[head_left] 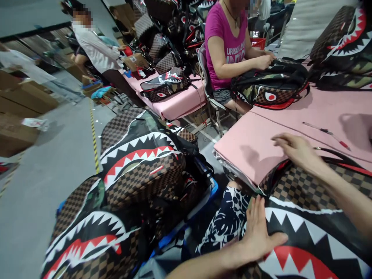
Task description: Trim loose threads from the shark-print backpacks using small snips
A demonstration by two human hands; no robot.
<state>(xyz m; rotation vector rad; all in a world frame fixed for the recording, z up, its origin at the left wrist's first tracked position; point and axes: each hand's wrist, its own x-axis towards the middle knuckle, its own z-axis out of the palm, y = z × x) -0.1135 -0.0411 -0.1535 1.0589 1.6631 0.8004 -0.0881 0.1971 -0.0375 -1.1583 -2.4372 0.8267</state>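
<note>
A backpack [308,228] with a brown checked pattern, a camouflage edge and a printed shark mouth lies before me at the lower right. My left hand [258,232] rests flat against its side, fingers stretched out and thumb apart. Above the bag's upper edge, my right hand [296,151] reaches over the pink table, holding nothing, its fingers loosely extended. A black carry handle [338,155] and red zip edging show beneath that forearm. Part of the bag runs out of the frame.
Similar backpacks [139,162] are piled in a blue-framed cart at left. A pen-like tool [327,135] lies on the pink table [238,147]. Across it, a seated person in a pink shirt [223,46] handles another backpack [270,87]. Cardboard boxes [26,97] stand far left.
</note>
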